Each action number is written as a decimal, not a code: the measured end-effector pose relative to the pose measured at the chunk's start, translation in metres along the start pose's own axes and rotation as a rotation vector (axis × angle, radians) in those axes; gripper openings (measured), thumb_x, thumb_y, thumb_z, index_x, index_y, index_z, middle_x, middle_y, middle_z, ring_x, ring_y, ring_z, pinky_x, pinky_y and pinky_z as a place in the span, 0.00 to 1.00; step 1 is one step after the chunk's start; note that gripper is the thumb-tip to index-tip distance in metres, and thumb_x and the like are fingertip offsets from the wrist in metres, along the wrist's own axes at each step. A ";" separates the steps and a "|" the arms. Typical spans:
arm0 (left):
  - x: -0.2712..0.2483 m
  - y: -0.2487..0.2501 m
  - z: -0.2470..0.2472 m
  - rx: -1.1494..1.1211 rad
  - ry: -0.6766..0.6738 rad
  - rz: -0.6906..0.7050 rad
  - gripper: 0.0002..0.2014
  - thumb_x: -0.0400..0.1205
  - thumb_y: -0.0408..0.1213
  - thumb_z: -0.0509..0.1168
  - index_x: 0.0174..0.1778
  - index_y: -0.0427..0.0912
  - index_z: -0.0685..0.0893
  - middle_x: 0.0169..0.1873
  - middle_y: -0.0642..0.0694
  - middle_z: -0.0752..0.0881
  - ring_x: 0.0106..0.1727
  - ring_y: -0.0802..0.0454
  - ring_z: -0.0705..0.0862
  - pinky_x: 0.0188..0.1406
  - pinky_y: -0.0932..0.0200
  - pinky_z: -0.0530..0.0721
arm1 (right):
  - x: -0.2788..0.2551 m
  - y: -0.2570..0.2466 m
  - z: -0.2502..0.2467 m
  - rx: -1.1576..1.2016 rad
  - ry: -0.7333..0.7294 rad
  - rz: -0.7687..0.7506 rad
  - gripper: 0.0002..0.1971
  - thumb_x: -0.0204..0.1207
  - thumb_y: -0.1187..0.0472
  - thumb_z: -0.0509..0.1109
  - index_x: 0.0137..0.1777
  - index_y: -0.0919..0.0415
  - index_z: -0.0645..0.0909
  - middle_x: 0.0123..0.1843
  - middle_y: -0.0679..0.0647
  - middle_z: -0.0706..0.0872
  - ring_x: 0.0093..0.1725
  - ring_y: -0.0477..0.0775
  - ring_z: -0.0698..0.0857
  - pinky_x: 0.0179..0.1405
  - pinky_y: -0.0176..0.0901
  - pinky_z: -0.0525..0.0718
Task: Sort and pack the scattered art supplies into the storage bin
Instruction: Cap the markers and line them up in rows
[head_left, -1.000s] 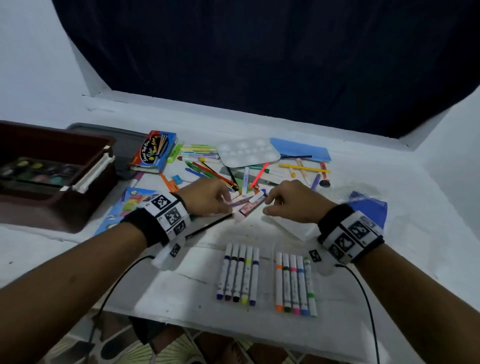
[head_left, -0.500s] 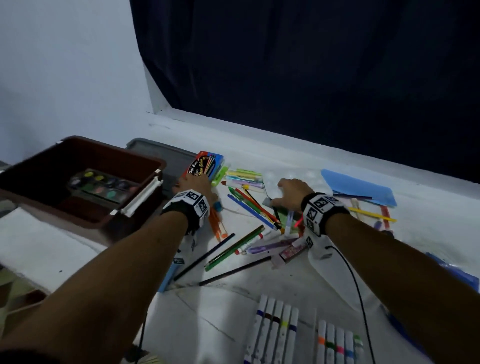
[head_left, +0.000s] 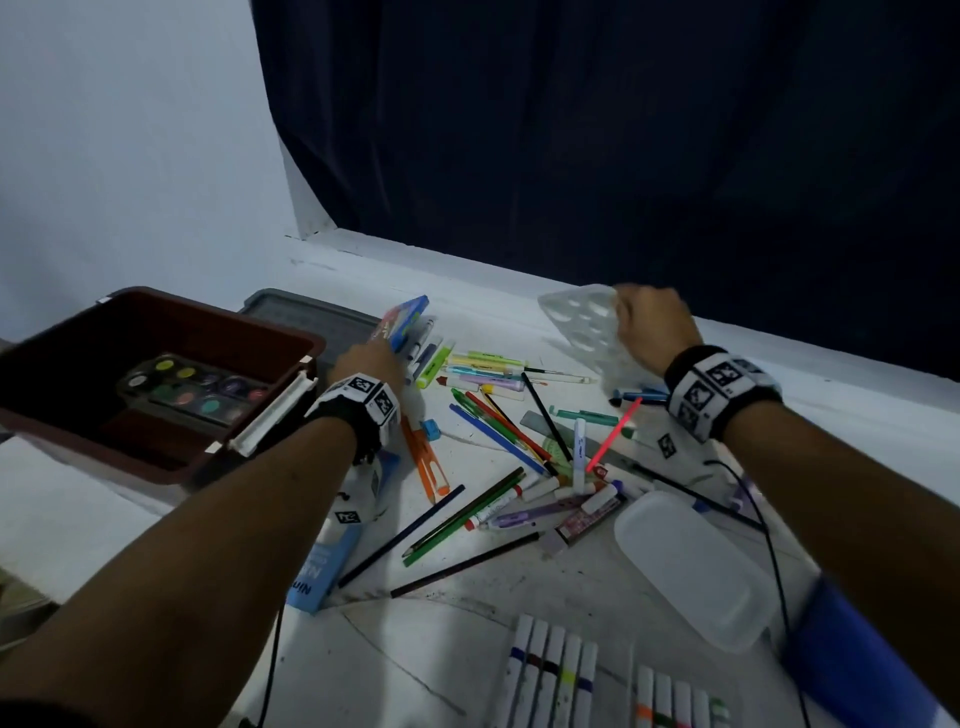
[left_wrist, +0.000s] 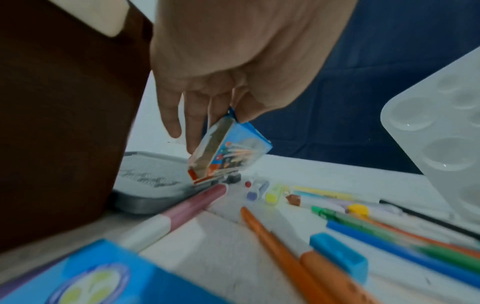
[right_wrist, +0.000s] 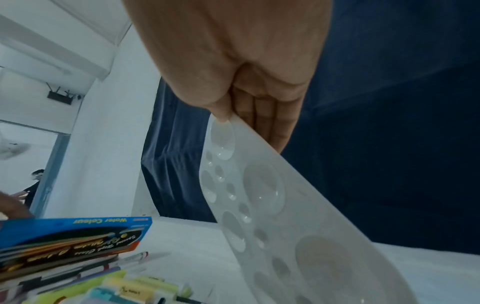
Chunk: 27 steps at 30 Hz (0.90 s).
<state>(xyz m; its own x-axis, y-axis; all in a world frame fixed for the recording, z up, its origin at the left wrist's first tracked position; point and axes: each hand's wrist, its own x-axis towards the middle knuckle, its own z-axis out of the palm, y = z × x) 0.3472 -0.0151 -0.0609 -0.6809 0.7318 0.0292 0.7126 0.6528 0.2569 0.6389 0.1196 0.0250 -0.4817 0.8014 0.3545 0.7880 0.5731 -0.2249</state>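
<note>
A dark red storage bin (head_left: 291, 332) stands at the left with a watercolour pan set (head_left: 192, 389) inside. My left hand (head_left: 371, 358) grips a blue water colour box (head_left: 402, 325), tilted up on its edge beside the bin; the box (left_wrist: 228, 148) is pinched between thumb and fingers. My right hand (head_left: 652, 325) holds a white mixing palette (head_left: 584, 322) by its edge, lifted and tilted above the table; the palette (right_wrist: 262, 197) is pinched between thumb and fingers. Loose pens, pencils and markers (head_left: 498, 421) lie scattered between my arms.
A grey lid (head_left: 306, 312) lies behind the bin. Two rows of markers (head_left: 556, 670) sit near the front edge. A white plastic case (head_left: 691, 566) and a blue folder (head_left: 852, 660) lie at the right, a blue box (head_left: 327, 566) under my left forearm. Dark curtain behind.
My left hand has tipped the water colour box up onto its edge. My right hand has taken the palette and lifted it up and to the right off the table.
</note>
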 end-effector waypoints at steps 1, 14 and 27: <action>0.000 0.002 -0.007 -0.021 0.033 -0.001 0.14 0.85 0.41 0.61 0.61 0.35 0.80 0.57 0.33 0.85 0.59 0.31 0.84 0.51 0.42 0.83 | 0.002 0.003 -0.007 -0.013 0.020 0.001 0.13 0.82 0.68 0.55 0.50 0.67 0.82 0.41 0.67 0.86 0.40 0.69 0.84 0.42 0.53 0.83; -0.027 0.026 -0.044 -0.139 0.049 0.353 0.11 0.85 0.41 0.60 0.60 0.43 0.81 0.42 0.42 0.87 0.39 0.43 0.86 0.38 0.51 0.86 | -0.056 -0.028 -0.003 -0.103 -0.400 -0.324 0.16 0.84 0.51 0.62 0.66 0.53 0.84 0.55 0.52 0.91 0.47 0.53 0.87 0.51 0.49 0.85; -0.009 0.024 0.008 -0.181 -0.081 0.389 0.11 0.82 0.37 0.63 0.45 0.41 0.92 0.44 0.43 0.91 0.43 0.46 0.89 0.45 0.53 0.89 | -0.049 -0.040 0.032 -0.097 -0.652 -0.302 0.16 0.80 0.48 0.68 0.63 0.53 0.84 0.54 0.52 0.88 0.52 0.52 0.84 0.52 0.44 0.81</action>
<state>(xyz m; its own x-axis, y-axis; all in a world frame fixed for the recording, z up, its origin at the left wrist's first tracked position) 0.3724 -0.0043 -0.0629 -0.3470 0.9341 0.0837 0.8675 0.2857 0.4072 0.6184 0.0630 -0.0121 -0.7906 0.5669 -0.2314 0.6003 0.7922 -0.1101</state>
